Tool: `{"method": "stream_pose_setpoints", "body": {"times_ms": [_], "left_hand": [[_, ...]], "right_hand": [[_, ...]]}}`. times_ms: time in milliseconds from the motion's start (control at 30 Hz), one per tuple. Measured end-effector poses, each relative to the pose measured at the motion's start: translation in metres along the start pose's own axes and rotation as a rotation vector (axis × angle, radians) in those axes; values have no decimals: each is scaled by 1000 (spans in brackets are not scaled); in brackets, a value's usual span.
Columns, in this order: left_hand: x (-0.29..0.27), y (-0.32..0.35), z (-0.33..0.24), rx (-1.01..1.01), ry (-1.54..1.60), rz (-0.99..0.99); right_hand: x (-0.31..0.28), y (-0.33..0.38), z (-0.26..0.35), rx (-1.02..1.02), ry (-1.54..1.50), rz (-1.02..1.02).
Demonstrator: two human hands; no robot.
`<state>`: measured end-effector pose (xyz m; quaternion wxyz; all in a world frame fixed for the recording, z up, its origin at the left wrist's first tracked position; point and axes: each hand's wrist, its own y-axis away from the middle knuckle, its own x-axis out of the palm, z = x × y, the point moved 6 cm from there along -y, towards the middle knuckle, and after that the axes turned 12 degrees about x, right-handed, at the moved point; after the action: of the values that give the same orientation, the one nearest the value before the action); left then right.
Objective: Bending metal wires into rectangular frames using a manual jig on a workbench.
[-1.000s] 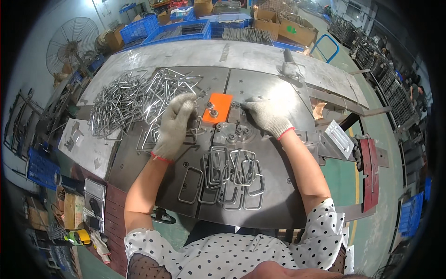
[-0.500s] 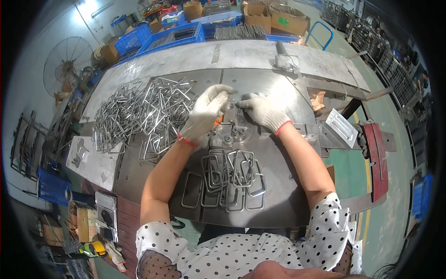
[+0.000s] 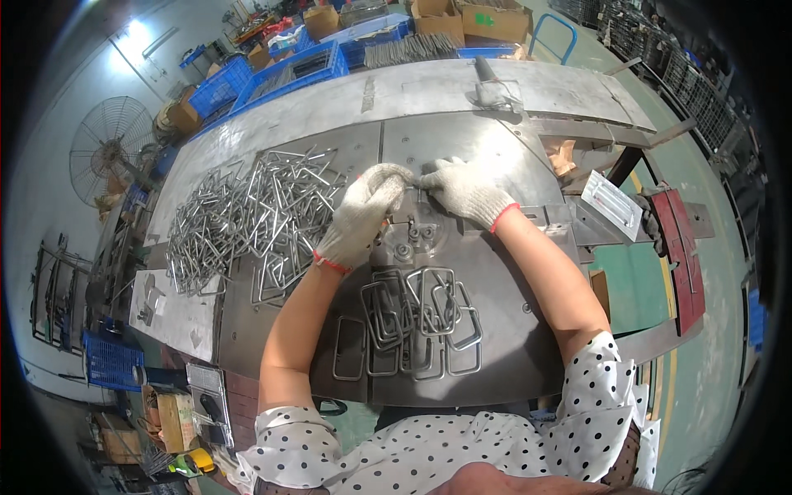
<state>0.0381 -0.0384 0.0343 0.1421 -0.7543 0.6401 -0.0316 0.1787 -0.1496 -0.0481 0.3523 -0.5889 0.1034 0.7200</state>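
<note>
Where both gloved hands (image 3: 412, 202) meet (grip unclear), steel table (image 3: 495, 140) fills workshop.

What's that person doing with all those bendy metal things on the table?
A person in white work gloves has both hands together over a small fixture with round pegs on a steel table. The left hand and right hand meet fingertip to fingertip, pinching something too small to make out. A heap of bent wire pieces lies to the left, and closed wire rectangles are stacked nearer the person.

Metal workshop: steel bench (image 3: 462, 99), wire-frame heap (image 3: 239, 223), crates (image 3: 289, 70).
</note>
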Motion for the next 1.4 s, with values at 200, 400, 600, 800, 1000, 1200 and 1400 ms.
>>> {"method": "stream_pose_setpoints", "body": {"times_ms": [200,400,600,800,1000,1200,1400], "left_hand": [[-1,1,0,-50,-4,-21],[-7,-2,13,14,1,15],[-8,-7,25,140,62,71],[-10,-8,27,112,69,72],[-54,6,-46,93,-156,-217],[-118,22,-23,489,-1042,87],[-79,88,0,43,-1125,306]], "right_hand": [[-4,0,1,19,-25,21],[-12,1,8,54,-29,91],[-8,-1,4,53,-33,128],[-16,3,10,47,-69,129],[-2,-2,-5,41,-22,135],[3,-6,-1,-28,-53,61],[-6,0,2,35,-55,107]]}}
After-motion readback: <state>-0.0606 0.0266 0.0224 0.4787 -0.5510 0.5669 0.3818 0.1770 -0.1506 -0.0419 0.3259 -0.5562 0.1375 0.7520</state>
